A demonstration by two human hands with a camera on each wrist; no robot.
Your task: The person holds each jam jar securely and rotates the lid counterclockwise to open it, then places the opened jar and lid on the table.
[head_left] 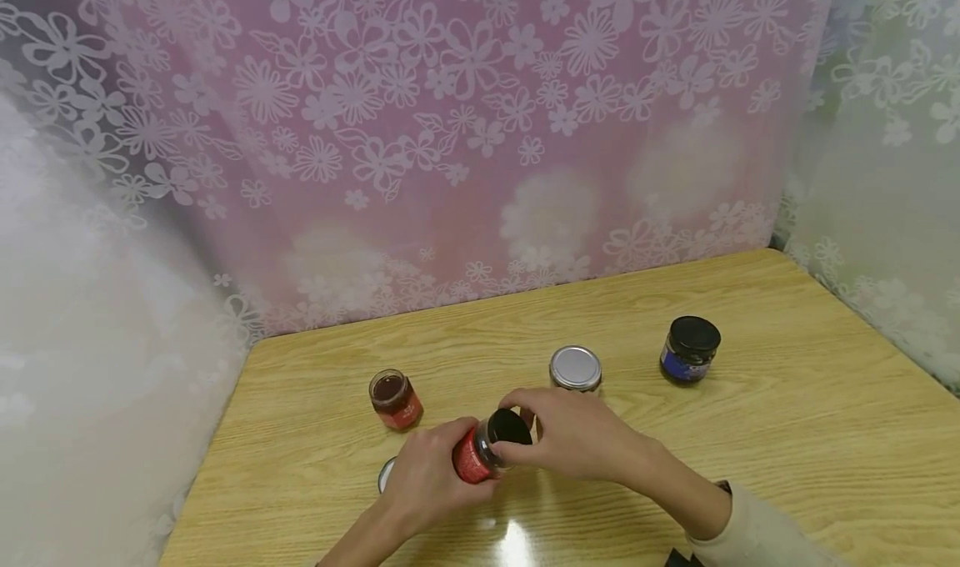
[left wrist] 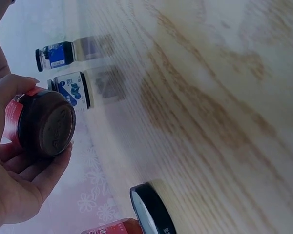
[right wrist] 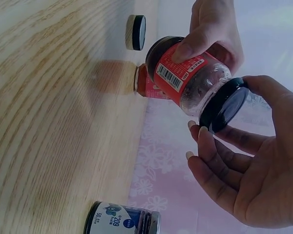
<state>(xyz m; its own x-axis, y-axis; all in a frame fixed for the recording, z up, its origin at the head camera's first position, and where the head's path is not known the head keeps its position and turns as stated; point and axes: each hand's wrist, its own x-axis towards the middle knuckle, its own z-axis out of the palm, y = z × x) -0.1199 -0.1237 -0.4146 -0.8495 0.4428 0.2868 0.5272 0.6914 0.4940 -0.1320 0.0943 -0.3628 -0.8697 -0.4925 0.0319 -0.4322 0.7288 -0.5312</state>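
My left hand [head_left: 427,479] grips a glass jar with a red label [head_left: 471,459] round its body, thumb on the label. Dark contents show in its lower part, and its base faces the left wrist camera, raised off the table. Tilted toward my right hand [head_left: 581,434], the jar has a black lid [right wrist: 225,105] on its mouth. Thumb and fingertips of that hand pinch the lid's rim from opposite sides. Behind the left hand stands a smaller lidless jar with a red label [head_left: 400,413]. A loose dark-rimmed lid [left wrist: 154,209] lies near it, partly hidden by the left hand in the head view.
Just beyond the right hand stands a jar with a silver lid [head_left: 576,368], partly covered by that hand. Farther right is a black-lidded jar with a blue label [head_left: 690,354]. Flowered curtains [head_left: 480,133] hang along the back and sides of the wooden table [head_left: 787,367].
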